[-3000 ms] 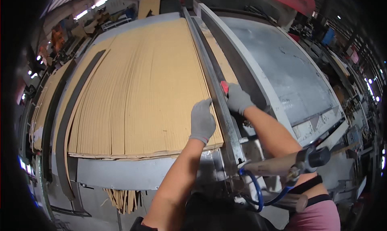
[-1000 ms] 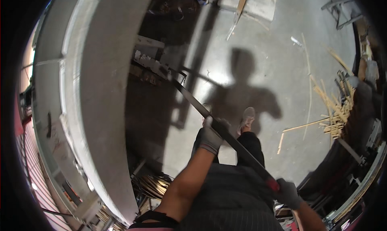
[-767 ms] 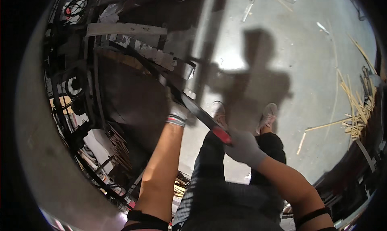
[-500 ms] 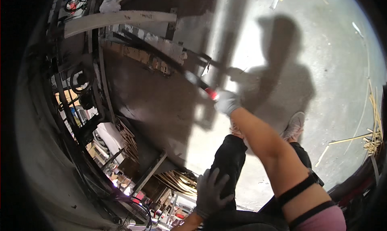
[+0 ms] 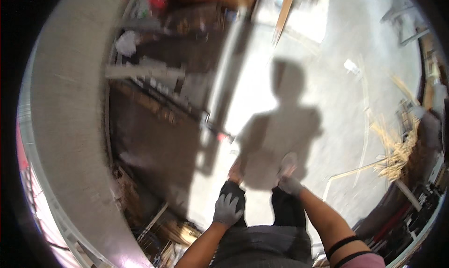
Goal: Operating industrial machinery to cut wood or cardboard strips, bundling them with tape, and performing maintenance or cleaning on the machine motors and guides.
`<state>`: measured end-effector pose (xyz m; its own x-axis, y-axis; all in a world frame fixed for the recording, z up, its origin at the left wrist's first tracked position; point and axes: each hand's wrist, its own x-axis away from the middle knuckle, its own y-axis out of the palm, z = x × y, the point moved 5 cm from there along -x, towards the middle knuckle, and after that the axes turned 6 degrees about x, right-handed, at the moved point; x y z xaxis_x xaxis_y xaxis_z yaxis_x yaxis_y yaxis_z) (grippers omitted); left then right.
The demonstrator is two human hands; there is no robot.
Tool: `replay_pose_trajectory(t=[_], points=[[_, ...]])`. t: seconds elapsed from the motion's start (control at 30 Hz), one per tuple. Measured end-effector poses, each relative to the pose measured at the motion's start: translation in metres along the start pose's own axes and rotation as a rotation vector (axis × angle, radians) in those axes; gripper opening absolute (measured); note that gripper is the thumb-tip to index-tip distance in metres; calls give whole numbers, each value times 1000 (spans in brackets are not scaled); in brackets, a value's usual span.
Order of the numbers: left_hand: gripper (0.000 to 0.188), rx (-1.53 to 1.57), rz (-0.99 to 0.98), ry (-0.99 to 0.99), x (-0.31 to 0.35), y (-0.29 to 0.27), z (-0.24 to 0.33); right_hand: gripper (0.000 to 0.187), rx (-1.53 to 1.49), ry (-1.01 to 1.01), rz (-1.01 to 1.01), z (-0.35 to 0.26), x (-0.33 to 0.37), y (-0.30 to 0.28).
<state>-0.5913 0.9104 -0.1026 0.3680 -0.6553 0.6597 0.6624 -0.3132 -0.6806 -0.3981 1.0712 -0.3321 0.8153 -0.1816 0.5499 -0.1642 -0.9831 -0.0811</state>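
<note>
My left hand (image 5: 228,210), in a grey glove, rests on my left knee with its fingers spread. My right hand (image 5: 290,186), gloved too, is at my right knee; motion blur hides how its fingers are set, and no object shows in it. Ahead of my left shoe, a long dark pole with a red band (image 5: 222,136) lies at a slant, its near end toward me. Its far part runs up to the left among pale and brown pieces under the bench. Neither hand touches the pole.
A wide grey work surface (image 5: 70,127) curves along the left. Thin wooden strips (image 5: 397,153) lie in a heap on the floor at right. A wooden board (image 5: 284,15) is at the top, a white crumpled bag (image 5: 125,43) at upper left. My shadow (image 5: 285,123) falls ahead.
My right hand has let go of the pole and drawn back to my right knee. The pole is left lying ahead. My left hand stays on the left knee; the view has swung.
</note>
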Motion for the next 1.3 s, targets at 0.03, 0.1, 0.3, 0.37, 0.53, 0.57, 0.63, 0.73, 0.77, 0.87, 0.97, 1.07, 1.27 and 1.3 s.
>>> replay_pose_trajectory(t=[0.03,0.1,0.3,0.37,0.53,0.57,0.63,0.73,0.77,0.87,0.97,1.07,1.27,1.3], points=[[60,-93,-16,4,26,-31,10,42,270,359,-194,-100,24,-64],[53,123,-230,164,9,-80,83,49,11,692,154,-73,116,-192],[36,162,411,659,27,-403,250,14,-27,281,912,-208,160,-496],[33,89,583,550,34,-487,256,13,39,106,984,-341,152,-555],[70,-27,976,146,-32,-548,204,36,105,-262,1024,-566,105,-650],[70,-25,974,146,-39,-556,207,37,86,-298,1006,-610,93,-659],[78,-93,919,6,-53,-569,205,38,215,-284,984,-688,74,-668],[81,-50,962,-46,-67,-579,202,39,446,-407,1012,-745,29,-707],[79,-127,1041,-49,-70,-578,197,39,445,-407,1002,-757,12,-717],[80,-33,1052,-172,-78,-581,180,42,403,-418,920,-770,-38,-750],[66,-38,1112,-253,-84,-582,183,51,618,-419,830,-783,-74,-782],[55,-4,1160,-313,-91,-582,188,53,917,-390,758,-809,-71,-774],[50,-48,1199,-457,-111,-589,191,52,1185,-537,741,-819,-82,-794],[48,-77,1202,-491,-105,-591,190,51,1158,-562,725,-826,-84,-791]])
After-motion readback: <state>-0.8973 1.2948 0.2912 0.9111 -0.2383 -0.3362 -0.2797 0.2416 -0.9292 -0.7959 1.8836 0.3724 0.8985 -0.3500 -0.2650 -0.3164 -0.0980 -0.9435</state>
